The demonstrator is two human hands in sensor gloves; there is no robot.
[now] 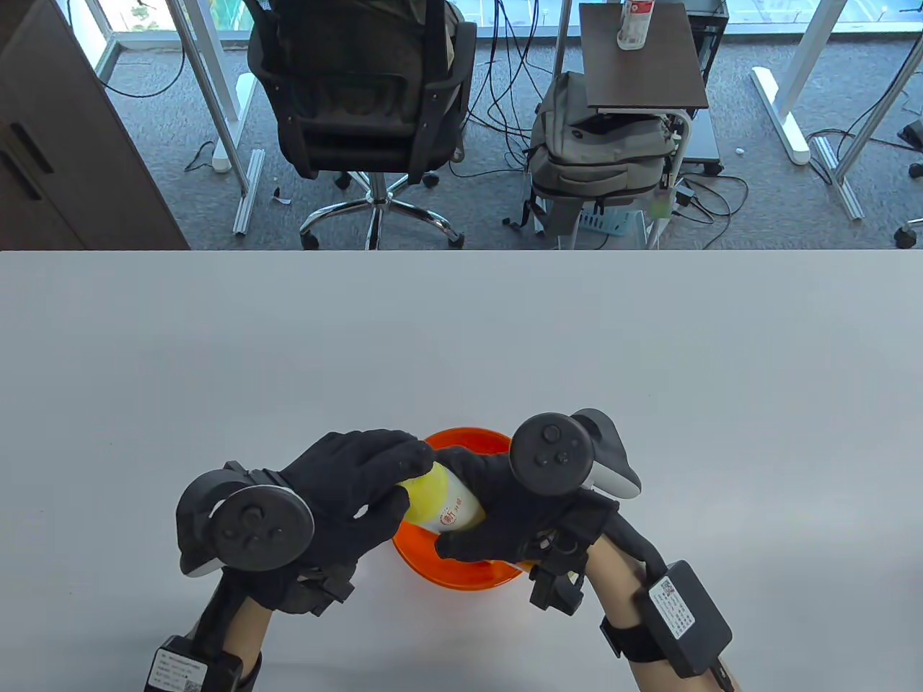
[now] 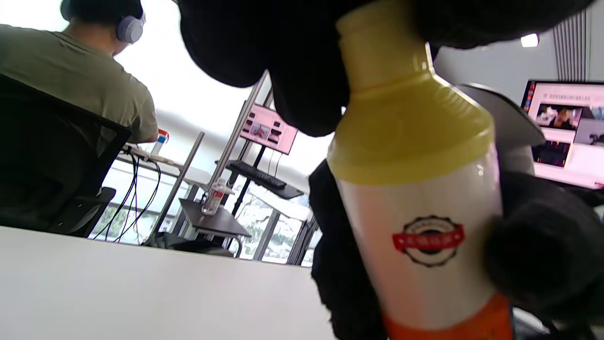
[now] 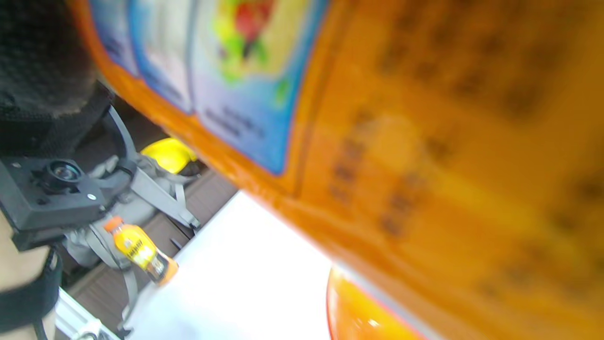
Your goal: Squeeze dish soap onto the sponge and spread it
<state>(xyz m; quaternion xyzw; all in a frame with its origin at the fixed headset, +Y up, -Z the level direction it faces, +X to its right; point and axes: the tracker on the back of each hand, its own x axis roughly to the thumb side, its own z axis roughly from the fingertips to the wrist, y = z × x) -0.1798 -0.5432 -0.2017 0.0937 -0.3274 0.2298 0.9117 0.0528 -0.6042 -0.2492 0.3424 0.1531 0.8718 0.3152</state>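
A dish soap bottle (image 1: 441, 503) with a yellow shoulder and a white and orange label is held over an orange bowl (image 1: 461, 571) near the table's front edge. My right hand (image 1: 490, 513) grips the bottle's body from the right. My left hand (image 1: 389, 472) holds the bottle's top end, and its fingers (image 2: 292, 61) cover the cap. The left wrist view shows the bottle (image 2: 415, 189) upright in frame with the right hand's glove (image 2: 542, 264) around its lower body. The right wrist view is filled by the blurred orange label (image 3: 424, 141), with the bowl's rim (image 3: 349, 311) below it. No sponge is visible; the bowl's inside is mostly hidden.
The white table (image 1: 461, 346) stretches far beyond the bowl. Past its far edge are an office chair (image 1: 360, 94), a grey backpack (image 1: 598, 158) and a small side table (image 1: 642, 58). An orange drink bottle (image 3: 141, 255) shows off to the side in the right wrist view.
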